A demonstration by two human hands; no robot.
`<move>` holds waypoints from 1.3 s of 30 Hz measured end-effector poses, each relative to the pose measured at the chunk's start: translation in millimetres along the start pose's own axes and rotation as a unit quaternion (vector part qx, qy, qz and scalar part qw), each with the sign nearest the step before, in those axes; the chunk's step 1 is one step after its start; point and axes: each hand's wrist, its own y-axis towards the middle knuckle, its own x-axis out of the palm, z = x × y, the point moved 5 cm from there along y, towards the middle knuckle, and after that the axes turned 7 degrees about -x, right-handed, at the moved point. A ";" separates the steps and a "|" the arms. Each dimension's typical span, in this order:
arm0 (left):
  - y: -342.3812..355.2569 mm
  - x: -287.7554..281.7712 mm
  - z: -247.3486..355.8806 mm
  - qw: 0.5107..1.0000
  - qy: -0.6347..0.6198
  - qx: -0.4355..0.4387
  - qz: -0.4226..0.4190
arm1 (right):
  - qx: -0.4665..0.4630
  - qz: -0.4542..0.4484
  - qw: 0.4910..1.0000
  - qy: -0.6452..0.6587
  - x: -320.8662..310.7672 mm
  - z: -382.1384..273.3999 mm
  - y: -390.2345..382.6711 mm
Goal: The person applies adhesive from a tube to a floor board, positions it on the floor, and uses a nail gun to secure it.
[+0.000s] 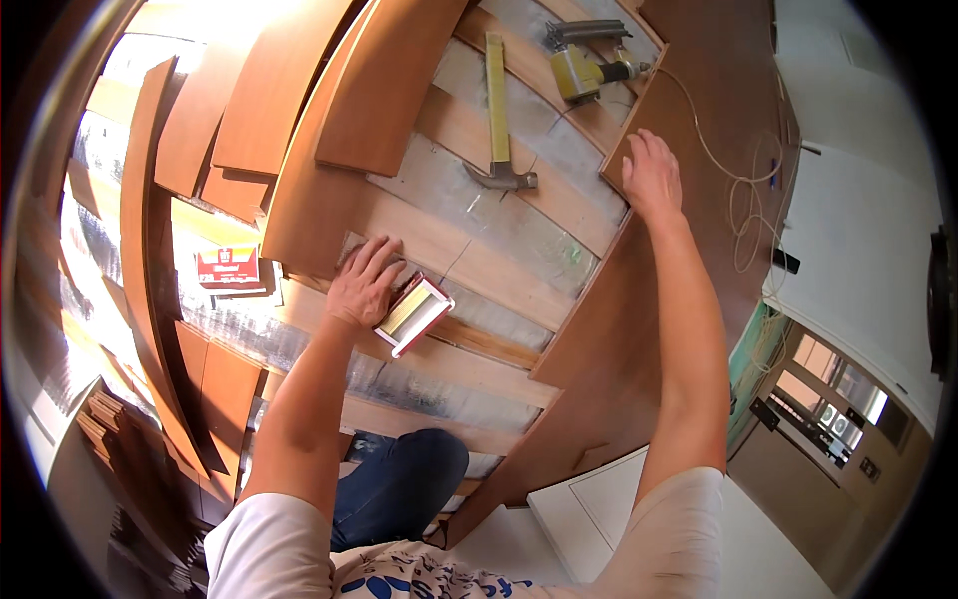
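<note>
My left hand (364, 285) is lowered to the floor, fingers spread, against a small open box (431, 317) with a dark red rim. Pale yellowish strips lie inside that box; I cannot make out their exact kind. My right hand (654, 175) reaches to the edge of the laid brown floorboards (599, 329), fingers stretched out and nothing visible in them. A claw hammer (496, 110) with a yellow handle rests on the wooden battens between my hands. Past my right hand lies a yellow-green air nailer (579, 75), hose attached.
Loose brown floorboards (284, 90) overlap in piles at the left. A red and white box (230, 270) stands beside them. Battens (489, 270) cross a silvery sheet. A thin air hose (738, 190) coils over the laid boards at right. My bent knee (404, 484) is close below.
</note>
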 end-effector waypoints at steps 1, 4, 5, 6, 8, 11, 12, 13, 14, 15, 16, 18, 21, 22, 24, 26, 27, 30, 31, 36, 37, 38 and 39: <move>4.4 -0.9 2.1 1.000 0.005 0.002 -0.002 | -0.002 0.025 0.999 -0.026 4.3 19.4 32.3; 5.4 -4.0 -2.6 1.000 0.006 -0.008 -0.009 | -0.010 0.035 0.998 -0.047 24.1 40.3 116.8; 3.4 -4.3 -5.1 1.000 0.009 -0.014 -0.013 | -0.026 0.007 0.996 -0.080 37.7 38.8 138.6; 1.3 -4.1 -5.3 1.000 0.010 -0.015 -0.012 | -0.042 -0.020 0.992 -0.115 51.3 36.5 153.2; 7.3 -4.1 -2.1 1.000 0.012 0.001 -0.007 | -0.056 -0.039 0.990 -0.124 80.6 46.3 162.6; 5.7 -2.9 -3.3 1.000 0.004 -0.004 -0.006 | -0.053 -0.059 0.992 -0.101 107.7 40.0 169.2; 5.6 -2.5 -4.8 1.000 0.005 -0.003 -0.010 | -0.050 -0.068 0.992 -0.096 108.7 41.3 166.6; 6.1 -1.0 -3.5 1.000 0.004 -0.004 -0.013 | -0.043 -0.079 0.992 -0.093 102.0 43.4 163.6; 6.3 -0.3 -4.1 1.000 -0.002 -0.006 -0.009 | -0.082 -0.106 0.982 -0.133 94.5 39.4 166.5; 6.0 0.1 -4.3 1.000 -0.010 -0.007 -0.006 | -0.082 -0.106 0.982 -0.131 86.5 35.8 164.7; 3.1 -2.2 -5.2 1.000 -0.006 -0.012 -0.006 | -0.110 -0.125 0.979 -0.121 73.6 16.2 159.3; -1.2 -3.2 -6.6 1.000 0.000 -0.017 -0.009 | -0.146 -0.114 0.981 -0.050 51.1 -7.4 141.5; 1.7 -3.0 -4.7 1.000 0.008 -0.019 -0.019 | -0.044 -0.181 0.978 0.092 31.0 -29.2 113.2; 4.2 -2.5 -3.4 0.999 0.011 -0.020 -0.023 | -0.008 -0.210 0.971 0.110 21.6 -42.5 106.4; 4.3 -1.0 -1.3 0.999 0.008 -0.017 -0.026 | 0.070 -0.231 0.960 0.145 13.1 -73.7 93.5; 7.4 0.4 -1.0 0.999 0.019 -0.024 -0.038 | 0.150 -0.232 0.942 0.189 11.3 -100.3 87.5; 9.9 -0.8 0.9 0.999 0.019 -0.016 -0.036 | 0.185 -0.217 0.937 0.204 19.5 -108.6 85.3; 8.2 -1.6 -1.5 0.998 0.022 -0.026 -0.049 | 0.225 -0.203 0.915 0.265 31.2 -143.0 79.7; 6.1 -2.0 0.3 0.999 0.018 -0.024 -0.041 | 0.228 -0.199 0.914 0.272 37.3 -150.3 73.2; 3.7 -3.8 3.2 0.999 0.006 -0.014 -0.030 | 0.221 -0.160 0.927 0.260 48.7 -160.0 68.6; 2.2 -2.1 1.4 0.999 0.010 -0.018 -0.032 | 0.233 -0.175 0.916 0.275 50.3 -163.7 70.1; 6.1 -0.9 3.1 0.999 0.012 -0.017 -0.031 | 0.240 -0.172 0.921 0.254 58.4 -161.7 69.8; 9.4 -0.3 6.1 0.999 0.009 -0.008 -0.029 | 0.266 -0.161 0.919 0.242 66.4 -160.6 70.1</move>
